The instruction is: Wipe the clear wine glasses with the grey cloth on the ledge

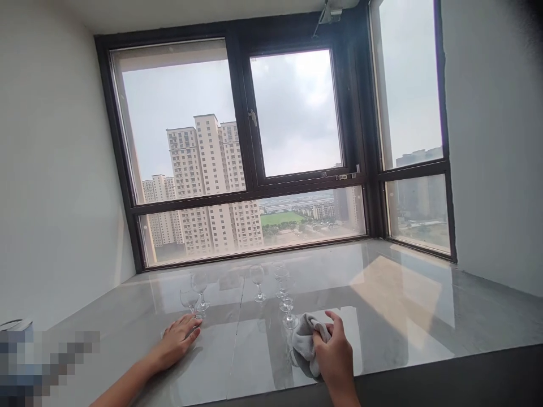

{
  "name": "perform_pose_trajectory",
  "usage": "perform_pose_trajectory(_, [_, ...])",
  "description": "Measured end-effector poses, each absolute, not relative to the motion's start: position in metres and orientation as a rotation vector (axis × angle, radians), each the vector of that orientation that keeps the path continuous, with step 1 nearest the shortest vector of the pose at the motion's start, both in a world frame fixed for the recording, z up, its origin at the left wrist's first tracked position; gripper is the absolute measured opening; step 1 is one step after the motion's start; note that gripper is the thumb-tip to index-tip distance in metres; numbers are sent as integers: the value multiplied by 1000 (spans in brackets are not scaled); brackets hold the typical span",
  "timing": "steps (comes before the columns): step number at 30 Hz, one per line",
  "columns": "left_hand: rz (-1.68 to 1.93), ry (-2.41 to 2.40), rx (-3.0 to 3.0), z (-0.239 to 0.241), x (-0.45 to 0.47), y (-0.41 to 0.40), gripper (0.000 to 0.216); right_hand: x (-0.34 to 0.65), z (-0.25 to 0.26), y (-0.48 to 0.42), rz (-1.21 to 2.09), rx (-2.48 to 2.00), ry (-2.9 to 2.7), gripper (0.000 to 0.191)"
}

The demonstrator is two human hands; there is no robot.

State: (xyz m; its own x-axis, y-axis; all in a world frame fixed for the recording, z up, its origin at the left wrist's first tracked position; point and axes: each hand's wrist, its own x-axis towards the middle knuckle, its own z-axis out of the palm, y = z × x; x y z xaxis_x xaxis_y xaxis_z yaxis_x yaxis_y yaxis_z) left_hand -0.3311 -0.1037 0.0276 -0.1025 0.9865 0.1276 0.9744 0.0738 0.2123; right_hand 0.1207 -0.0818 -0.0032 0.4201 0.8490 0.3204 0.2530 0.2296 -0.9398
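Note:
My left hand [178,341] lies flat and open on the glossy grey stone sill [382,305], fingers pointing toward a small stemmed glass [189,299] just beyond them. My right hand [335,356] is closed around a crumpled grey cloth [304,339] near the sill's front edge. Several clear stemmed glasses stand upright between and beyond the hands: one [201,288] at the left, one [257,281] in the middle, one [281,278] behind, and a small one [289,312] right next to the cloth.
A large dark-framed bay window [241,141] runs along the back and right of the sill, with tower blocks outside. White walls close both sides. A pale round container rim [14,325] shows at the far left, above a blurred patch.

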Motion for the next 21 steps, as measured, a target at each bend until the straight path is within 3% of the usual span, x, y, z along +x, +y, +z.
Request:
perform_pose_trajectory(11, [319, 2291, 2066, 26, -335, -114, 65, 120, -3, -82, 568, -1342, -1110, 53])
perform_pose_trajectory(17, [383, 2214, 2187, 34, -260, -123, 52, 121, -1, -84, 599, -1343, -1111, 54])
perform_pose_trajectory(21, [404, 2024, 2385, 37, -197, -86, 51, 121, -3, -83, 560, -1339, -1122, 53])
